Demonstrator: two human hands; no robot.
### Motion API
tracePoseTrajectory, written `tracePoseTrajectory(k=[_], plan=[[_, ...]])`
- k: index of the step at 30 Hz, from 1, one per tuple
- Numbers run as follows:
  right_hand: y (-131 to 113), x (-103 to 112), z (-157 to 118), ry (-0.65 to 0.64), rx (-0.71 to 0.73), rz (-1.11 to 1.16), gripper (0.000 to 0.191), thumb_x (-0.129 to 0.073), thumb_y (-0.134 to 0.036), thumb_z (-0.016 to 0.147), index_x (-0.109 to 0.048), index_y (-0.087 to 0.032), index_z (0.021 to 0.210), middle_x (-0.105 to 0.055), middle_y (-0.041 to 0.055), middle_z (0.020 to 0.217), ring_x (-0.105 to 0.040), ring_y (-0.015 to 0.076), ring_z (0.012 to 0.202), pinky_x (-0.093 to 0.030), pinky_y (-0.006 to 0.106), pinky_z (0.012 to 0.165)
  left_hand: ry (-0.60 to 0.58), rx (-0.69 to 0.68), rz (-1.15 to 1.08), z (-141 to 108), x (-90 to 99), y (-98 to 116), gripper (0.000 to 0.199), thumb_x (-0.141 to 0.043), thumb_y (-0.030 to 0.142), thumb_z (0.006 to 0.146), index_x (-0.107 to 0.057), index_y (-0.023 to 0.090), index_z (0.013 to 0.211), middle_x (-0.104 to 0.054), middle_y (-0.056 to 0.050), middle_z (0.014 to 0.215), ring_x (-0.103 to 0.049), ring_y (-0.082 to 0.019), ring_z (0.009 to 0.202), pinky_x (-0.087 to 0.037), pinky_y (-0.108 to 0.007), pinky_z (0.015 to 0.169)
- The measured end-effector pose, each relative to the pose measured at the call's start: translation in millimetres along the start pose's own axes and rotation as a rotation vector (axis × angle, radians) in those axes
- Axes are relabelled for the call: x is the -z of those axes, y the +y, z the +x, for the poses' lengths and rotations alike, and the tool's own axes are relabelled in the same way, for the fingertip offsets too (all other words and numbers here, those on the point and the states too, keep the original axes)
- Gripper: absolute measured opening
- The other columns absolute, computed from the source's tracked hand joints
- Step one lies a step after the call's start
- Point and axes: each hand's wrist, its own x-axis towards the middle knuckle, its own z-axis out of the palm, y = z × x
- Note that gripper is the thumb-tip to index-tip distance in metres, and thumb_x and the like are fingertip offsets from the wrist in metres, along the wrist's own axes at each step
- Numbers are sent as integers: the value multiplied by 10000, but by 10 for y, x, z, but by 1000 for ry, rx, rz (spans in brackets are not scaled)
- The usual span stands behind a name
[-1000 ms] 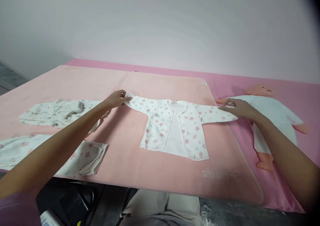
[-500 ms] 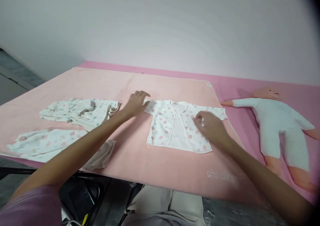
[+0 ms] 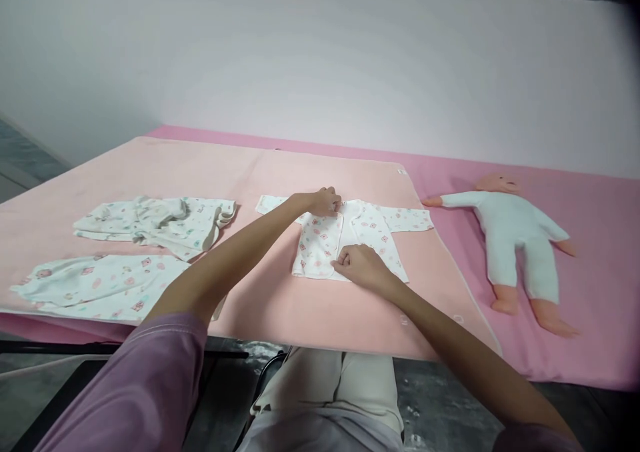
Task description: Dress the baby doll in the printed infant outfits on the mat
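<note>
Baby jacket [image 3: 364,231] lies flat, open-fronted, left of the doll [image 3: 517,229], left hand [image 3: 325,202] at its neckline, right hand [image 3: 363,265] at its lower front, fingers narrowed, grip unclear; step judged front-edge adjustment, next move calling for light, paired pinch.
</note>
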Motion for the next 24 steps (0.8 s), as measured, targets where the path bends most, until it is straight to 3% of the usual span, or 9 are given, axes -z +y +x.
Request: tracePoseTrajectory(k=[5,10,12,14,17,20,24], plan=[[-65,-85,-17,84,-38,-70,385,-675,-579,944,-602,-232,793,-730,55,843,-668,256,838,-384,319,665,41,-50,-131,2,-21,-55,269,-604,418,921,-631,242,1122,-660,-124,1322,-662,-243,1029,-512,-370,906],[-131,-123,37,35,-59,11,381,-682,-456,934,-525,-224,676,-673,17,712,-618,190,690,-367,303,635,55,-45,-178,-43,-148,-54,288,-493,448,1005,-567,304,1243,-735,-67,1219,-668,-196,763,-498,-361,796],[-73,-69,18,59,-76,51,373,-678,-422,921,-501,-222,661,-655,1,688,-595,175,668,-367,299,629,130,-56,-119,-64,-233,-27,277,-441,451,1035,-565,303,1233,-738,-59,1188,-683,-220,819,-488,-399,876],[24,8,-53,76,-81,69,347,-675,-437,921,-530,-225,688,-666,0,715,-599,178,693,-374,298,634,224,-66,-41,-83,-337,12,285,-381,422,1061,-564,278,1227,-717,-83,1225,-680,-275,1011,-442,-469,998],[192,113,-259,62,5,83,301,-657,-494,951,-606,-235,805,-712,6,833,-633,193,780,-417,306,695,341,-66,61,-110,-485,72,329,-323,359,1073,-567,237,1259,-652,-145,1317,-605,-334,1197,-382,-525,1062],[354,158,-505,159,124,-20,259,-656,-484,970,-586,-242,912,-707,24,937,-637,216,890,-438,325,775,462,-80,137,-106,-559,138,349,-340,301,1052,-587,216,1283,-603,-173,1377,-561,-335,1231,-380,-503,1055],[530,128,-662,232,92,-270,317,-645,-514,978,-501,-240,912,-670,45,918,-603,234,820,-387,338,704,477,-52,15,70,-546,293,331,-406,411,1043,-636,205,1160,-673,-153,1265,-550,-327,1205,-359,-493,1076]])
